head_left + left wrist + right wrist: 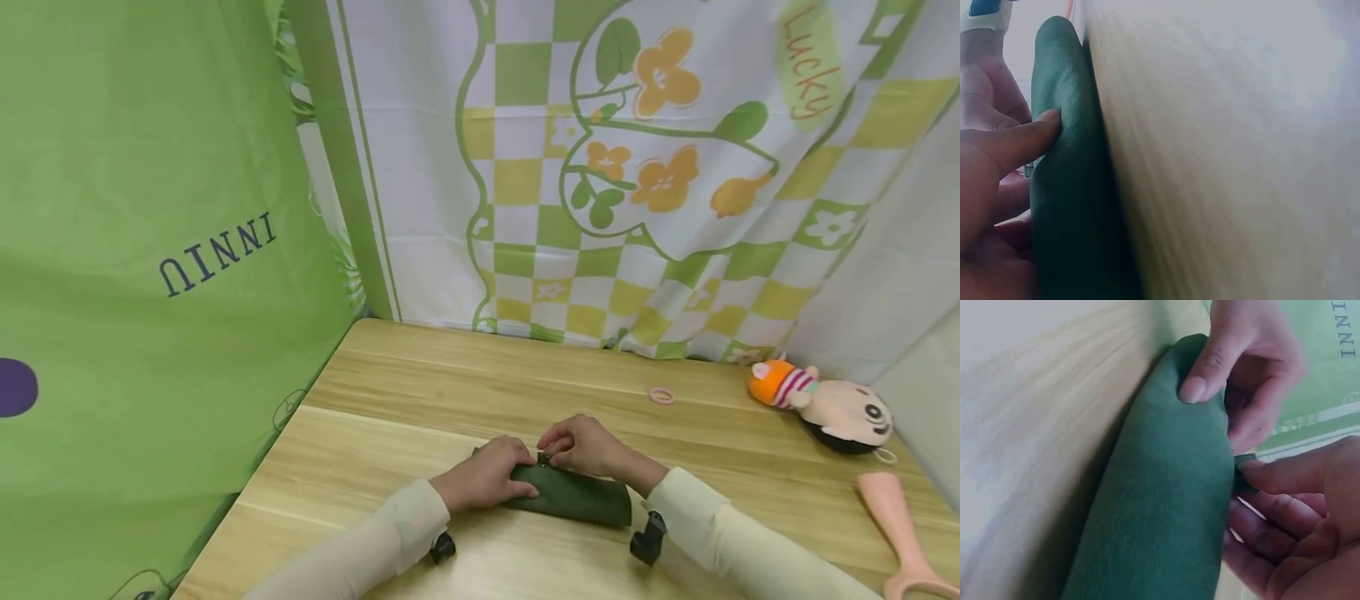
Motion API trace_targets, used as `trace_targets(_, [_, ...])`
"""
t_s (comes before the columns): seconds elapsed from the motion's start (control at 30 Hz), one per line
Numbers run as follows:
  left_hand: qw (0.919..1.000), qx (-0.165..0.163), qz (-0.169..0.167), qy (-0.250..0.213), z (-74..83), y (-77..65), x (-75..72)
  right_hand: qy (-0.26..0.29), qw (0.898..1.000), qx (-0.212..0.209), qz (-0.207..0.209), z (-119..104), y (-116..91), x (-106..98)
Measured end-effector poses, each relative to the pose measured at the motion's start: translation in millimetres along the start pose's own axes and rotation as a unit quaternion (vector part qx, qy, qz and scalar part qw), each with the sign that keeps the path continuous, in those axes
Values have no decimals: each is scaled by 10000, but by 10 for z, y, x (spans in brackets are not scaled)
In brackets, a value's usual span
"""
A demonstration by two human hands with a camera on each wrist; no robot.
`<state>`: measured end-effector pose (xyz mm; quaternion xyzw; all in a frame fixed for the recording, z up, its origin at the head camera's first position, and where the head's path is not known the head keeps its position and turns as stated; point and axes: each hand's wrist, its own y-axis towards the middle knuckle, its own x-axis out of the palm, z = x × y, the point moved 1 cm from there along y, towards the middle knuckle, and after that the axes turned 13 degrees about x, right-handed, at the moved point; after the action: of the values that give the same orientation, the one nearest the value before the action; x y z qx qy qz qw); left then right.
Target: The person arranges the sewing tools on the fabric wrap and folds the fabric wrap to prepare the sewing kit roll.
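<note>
A long dark green pouch (581, 497) with a smooth, leather-like surface lies on the wooden table in front of me. My left hand (483, 475) grips its left part, the thumb (1200, 381) pressing on the near face and the other fingers behind the upper edge. A short green tab (1245, 475) sticks out from that edge. My right hand (583, 446) pinches this tab between thumb and fingers, close beside the left fingertips. In the left wrist view the pouch (1075, 187) stands on its long side, and its far side is hidden.
The wooden table (420, 375) meets a patterned curtain at the back and a green cloth on the left. A pink ring (662, 396) lies behind my hands. At the right are a plush doll (832, 408) and a peach-coloured plastic piece with a forked end (896, 521).
</note>
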<state>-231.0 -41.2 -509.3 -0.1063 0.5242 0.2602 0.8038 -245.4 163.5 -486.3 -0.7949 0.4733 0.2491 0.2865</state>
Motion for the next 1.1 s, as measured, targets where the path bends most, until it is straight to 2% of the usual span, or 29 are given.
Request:
trace_targets(0.13, [9999,77,88,-24,-24,23,22,-247,9976,-340,547,-36,-88,64])
trace_targets(0.23, [9998,149,135,-68,-40,33,12,-274,9935,-365,1044,-55,-119,124])
trace_targets(0.37, [9994,230,216,-125,-64,51,-5,180,9899,-58,1406,-39,-115,156])
trace_targets(0.5, [9986,246,346,-304,-99,62,11,632,9853,190,1577,-8,-107,171])
trace_targets(0.7, [9968,325,506,-531,-147,102,39,992,9764,-12,1919,22,-130,213])
trace_targets(0.8, [9963,344,512,-599,-158,127,41,808,9801,-235,1801,37,-143,225])
trace_targets(0.93, [9962,224,469,-692,-156,138,35,27,9878,-813,1326,55,-159,193])
trace_targets(1.1, [9979,193,435,-431,-159,135,39,-1125,9822,-1281,785,71,-208,96])
